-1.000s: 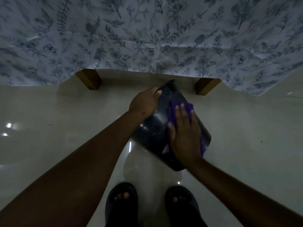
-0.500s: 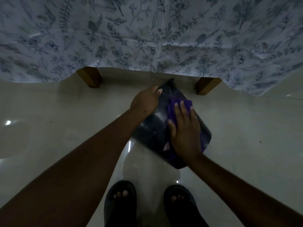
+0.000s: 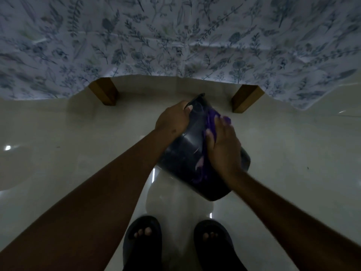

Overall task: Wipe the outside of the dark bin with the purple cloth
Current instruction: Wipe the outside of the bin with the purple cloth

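Head view: dim light, looking down past both forearms to a glossy pale floor [image 3: 58, 145].
Dark bin [image 3: 183, 153]: near frame centre, tilted, one end toward the 12 o'clock edge and the other toward the feet at 6 o'clock; its smooth outer wall faces the camera and shows faint streaks of reflected light. Whether it touches the floor cannot be told.
Left hand [image 3: 172, 119]: curled over the bin's far upper edge at about 11 o'clock of the bin, fingers closed around the rim, thumb side toward the camera.
Right hand [image 3: 224, 147]: laid flat, fingers extended and close together, palm pressing the purple cloth against the bin's wall at about 2 o'clock of the bin; fingertips slightly blurred.
Purple cloth [image 3: 212, 120]: bunched under the right hand, showing beyond the fingertips and trailing along the thumb side down the bin wall.
Floral cloth [image 3: 175, 40]: white with blue-grey leaf print, fills the 12 o'clock half of the frame and hangs over the bench.
Bench legs: two wooden legs below the cloth hem, one [image 3: 104, 93] at 10 o'clock of the bin, one [image 3: 245, 98] at 1 o'clock.
Feet: in dark open-toed sandals [image 3: 142, 243] at 6 o'clock, toes visible.
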A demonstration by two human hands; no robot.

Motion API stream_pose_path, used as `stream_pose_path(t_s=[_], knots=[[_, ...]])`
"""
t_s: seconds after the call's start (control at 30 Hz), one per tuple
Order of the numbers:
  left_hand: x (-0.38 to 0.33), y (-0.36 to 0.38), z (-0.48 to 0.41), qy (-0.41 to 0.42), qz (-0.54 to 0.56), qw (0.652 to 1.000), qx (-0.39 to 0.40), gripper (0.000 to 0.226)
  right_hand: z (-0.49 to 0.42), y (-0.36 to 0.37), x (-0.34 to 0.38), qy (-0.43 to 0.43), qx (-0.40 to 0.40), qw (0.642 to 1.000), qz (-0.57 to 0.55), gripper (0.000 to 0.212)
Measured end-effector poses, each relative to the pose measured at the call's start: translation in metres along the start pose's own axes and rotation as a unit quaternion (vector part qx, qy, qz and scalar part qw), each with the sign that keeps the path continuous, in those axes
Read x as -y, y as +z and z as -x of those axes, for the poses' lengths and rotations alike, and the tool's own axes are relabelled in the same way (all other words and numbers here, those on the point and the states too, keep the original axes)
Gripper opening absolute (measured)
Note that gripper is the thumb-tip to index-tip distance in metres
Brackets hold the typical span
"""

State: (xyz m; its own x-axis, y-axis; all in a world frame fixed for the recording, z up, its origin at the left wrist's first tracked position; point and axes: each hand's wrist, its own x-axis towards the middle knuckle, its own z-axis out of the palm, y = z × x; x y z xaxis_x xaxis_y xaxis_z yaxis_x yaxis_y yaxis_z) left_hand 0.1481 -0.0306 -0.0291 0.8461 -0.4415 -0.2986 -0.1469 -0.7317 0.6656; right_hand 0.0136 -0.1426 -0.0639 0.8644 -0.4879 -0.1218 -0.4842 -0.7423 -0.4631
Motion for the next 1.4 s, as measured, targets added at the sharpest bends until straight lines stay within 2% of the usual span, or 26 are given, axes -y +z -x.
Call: stream_pose_path(t_s=[0.1,0.17,0.33,0.43,0.5,0.57,0.7,0.77,0.83,0.9,0.93,1.0,1.07,1.13,1.17,1.27,1.33,1.4], knots=[[-0.010,0.002,-0.005,-0.015,-0.030,0.999,0.000,0.036,0.072,0.015,0.010,-0.134,0.020,0.985,0.108,0.065],[-0.017,0.006,-0.011,-0.029,-0.031,0.999,0.014,0.037,0.078,0.019,0.007,-0.173,0.006,0.977,0.120,0.066],[-0.011,-0.006,0.002,-0.064,0.082,0.993,0.056,0.039,-0.004,-0.012,0.002,-0.087,-0.014,0.996,0.007,0.053],[0.006,-0.007,0.037,-0.016,0.098,0.995,0.004,0.030,-0.067,-0.018,-0.002,0.008,0.037,0.999,-0.035,0.050],[0.012,-0.006,0.045,0.011,0.076,0.997,-0.013,0.029,-0.066,-0.015,0.002,0.030,0.024,0.999,-0.018,0.051],[0.014,-0.009,0.036,0.015,0.037,0.999,-0.014,0.029,-0.023,-0.005,0.006,-0.027,-0.026,0.999,0.026,0.054],[0.010,-0.011,0.021,0.032,-0.005,0.999,-0.006,0.029,0.078,0.019,0.001,-0.185,0.036,0.975,0.119,0.064],[0.013,-0.007,0.025,0.041,0.009,0.999,-0.010,0.027,0.088,0.023,-0.001,-0.221,0.038,0.966,0.130,0.064],[0.018,-0.007,0.029,0.050,0.027,0.998,-0.017,0.027,0.063,0.017,0.006,-0.179,0.026,0.980,0.089,0.059],[0.025,-0.009,0.033,0.059,0.033,0.998,-0.018,0.028,0.014,0.006,0.008,-0.087,-0.019,0.996,0.023,0.054],[0.027,-0.010,0.034,0.060,0.031,0.998,-0.015,0.029,-0.016,0.001,0.002,-0.021,-0.002,0.999,-0.024,0.053],[0.029,-0.011,0.034,0.055,0.020,0.998,-0.011,0.029,-0.067,-0.007,-0.008,0.097,0.098,0.983,-0.121,0.054],[0.031,-0.012,0.031,0.039,0.012,0.999,-0.005,0.030,-0.072,-0.007,-0.007,0.137,0.118,0.975,-0.130,0.053],[0.033,-0.010,0.027,0.027,0.010,1.000,0.001,0.030,-0.031,0.000,0.003,0.085,0.037,0.994,-0.051,0.054],[0.034,-0.009,0.025,0.030,0.009,1.000,0.002,0.029,0.001,0.004,0.011,0.029,0.014,0.999,-0.006,0.058],[0.034,-0.006,0.025,0.047,0.010,0.999,-0.004,0.029,0.078,0.019,0.020,-0.113,0.049,0.986,0.114,0.069],[0.035,-0.005,0.030,0.058,0.020,0.998,-0.013,0.031,0.082,0.020,0.013,-0.150,0.047,0.979,0.133,0.072],[0.035,-0.003,0.035,0.065,0.040,0.997,-0.023,0.033,0.055,0.015,0.007,-0.151,0.043,0.983,0.099,0.069]])
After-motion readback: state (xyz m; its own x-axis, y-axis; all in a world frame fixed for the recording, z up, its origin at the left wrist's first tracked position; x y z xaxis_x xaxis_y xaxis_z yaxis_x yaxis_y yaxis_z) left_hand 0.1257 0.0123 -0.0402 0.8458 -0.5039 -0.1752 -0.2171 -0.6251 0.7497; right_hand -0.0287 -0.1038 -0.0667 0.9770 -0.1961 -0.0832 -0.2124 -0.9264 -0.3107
